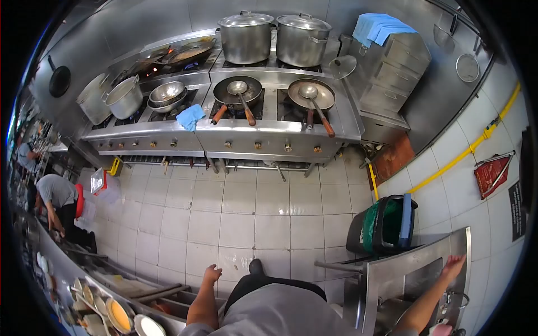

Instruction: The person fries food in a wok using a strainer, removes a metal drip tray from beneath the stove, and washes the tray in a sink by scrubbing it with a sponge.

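Pale floor tiles [238, 196] run to a steel stove [272, 144] bearing two lidded pots [246, 42]. At the person's right stands a grey steel sink [412, 259]; the right hand [452, 267] is over it, its grip unclear. The left hand [212, 274] hangs empty, fingers loosely apart. A black bin [395, 227] stands beside the sink's far edge.

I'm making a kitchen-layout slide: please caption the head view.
Wearer's-eye view: left hand free, right hand by the steel sink, two lidded stockpots on the gas stove.
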`<state>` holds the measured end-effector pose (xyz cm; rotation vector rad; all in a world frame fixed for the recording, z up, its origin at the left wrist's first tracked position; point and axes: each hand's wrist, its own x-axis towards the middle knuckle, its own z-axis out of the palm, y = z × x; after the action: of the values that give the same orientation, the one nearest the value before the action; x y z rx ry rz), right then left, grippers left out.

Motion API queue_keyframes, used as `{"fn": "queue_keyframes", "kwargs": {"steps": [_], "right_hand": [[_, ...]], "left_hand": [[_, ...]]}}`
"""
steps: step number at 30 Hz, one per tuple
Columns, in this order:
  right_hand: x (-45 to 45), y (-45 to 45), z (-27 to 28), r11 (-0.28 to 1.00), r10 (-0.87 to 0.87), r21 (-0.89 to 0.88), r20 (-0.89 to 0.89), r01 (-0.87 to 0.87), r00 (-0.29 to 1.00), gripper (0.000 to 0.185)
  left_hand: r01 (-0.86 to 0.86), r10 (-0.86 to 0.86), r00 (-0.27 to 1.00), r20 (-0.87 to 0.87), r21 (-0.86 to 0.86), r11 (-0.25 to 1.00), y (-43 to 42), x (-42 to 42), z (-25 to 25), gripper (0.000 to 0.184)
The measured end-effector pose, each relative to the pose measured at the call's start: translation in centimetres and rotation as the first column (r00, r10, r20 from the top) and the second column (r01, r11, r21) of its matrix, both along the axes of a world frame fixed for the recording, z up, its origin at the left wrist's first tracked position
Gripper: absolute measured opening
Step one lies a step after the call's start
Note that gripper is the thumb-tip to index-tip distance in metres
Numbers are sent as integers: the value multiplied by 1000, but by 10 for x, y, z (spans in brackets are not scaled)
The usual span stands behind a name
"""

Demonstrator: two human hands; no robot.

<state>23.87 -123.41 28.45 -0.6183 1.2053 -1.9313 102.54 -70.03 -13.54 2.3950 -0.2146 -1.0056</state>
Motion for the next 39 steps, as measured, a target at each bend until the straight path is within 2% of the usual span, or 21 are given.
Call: {"fn": "queue_keyframes", "kwargs": {"steps": [1,3,5,6,7,9,11,13,15,17,19,23,25,26,28,30,32,35,36,38,39], "right_hand": [[29,-21,4,993,108,-37,-19,-108,994,39],[157,-24,35,996,94,12,-88,-93,992,29],[176,-62,-4,910,412,61,-237,-410,880,35],[218,-61,-2,851,525,171,-295,-496,799,38],[278,-52,2,775,632,286,-334,-564,699,41],[342,-61,-23,615,783,678,-466,-402,412,50],[334,-119,-154,747,593,555,-805,-365,-12,59],[406,-115,-176,658,742,647,-645,-384,185,64],[465,-123,-203,519,855,781,-475,-347,210,70],[501,-149,-282,388,919,795,-296,-467,260,77],[555,-148,-306,256,939,807,-78,-532,334,82],[645,-154,-356,103,915,799,157,-593,371,86],[683,-156,-373,52,893,770,249,-635,375,87],[700,-161,-378,23,882,696,324,-717,343,87],[733,-174,-397,-17,861,625,407,-781,306,87],[763,-188,-434,62,770,556,502,-829,394,86],[787,-201,-457,68,712,577,543,-814,444,86],[823,-215,-481,186,590,556,596,-810,545,84],[832,-216,-489,180,583,568,596,-803,552,84],[846,-214,-508,361,602,230,683,-904,414,72],[851,-211,-516,361,597,234,685,-903,417,72]], "left_hand": [[-40,36,996,-83,-50,998,-8,17,-4,57],[-34,26,992,-121,-65,997,-39,47,33,56],[-24,12,987,-160,-76,997,-71,69,62,55],[9,-20,992,-125,-87,996,-83,78,64,52],[41,-50,995,-90,-99,994,-94,85,62,50],[88,-90,996,-20,-104,991,-110,91,35,49],[142,-134,988,79,-102,985,-125,91,11,47],[415,-406,906,123,-61,908,-137,87,1,48],[261,-248,962,112,-123,957,-152,65,10,52],[314,-311,945,-103,17,949,-167,58,22,58],[422,-411,900,-143,54,905,-184,62,39,60],[339,-339,937,-88,-10,941,-221,84,31,57],[79,-85,985,-153,-42,996,-251,99,26,54],[-97,63,943,-327,-88,991,-267,110,14,57],[-482,336,769,-544,-147,864,-324,124,42,63],[-557,340,739,-582,-242,795,-367,146,27,66],[-538,288,758,-585,-313,783,-410,167,11,65],[-371,151,840,-522,-348,861,-465,194,-3,62],[-327,107,852,-513,-360,874,-480,198,3,59],[-362,114,829,-547,-372,855,-496,199,5,58],[-391,111,813,-571,-396,831,-502,200,7,57]]}}
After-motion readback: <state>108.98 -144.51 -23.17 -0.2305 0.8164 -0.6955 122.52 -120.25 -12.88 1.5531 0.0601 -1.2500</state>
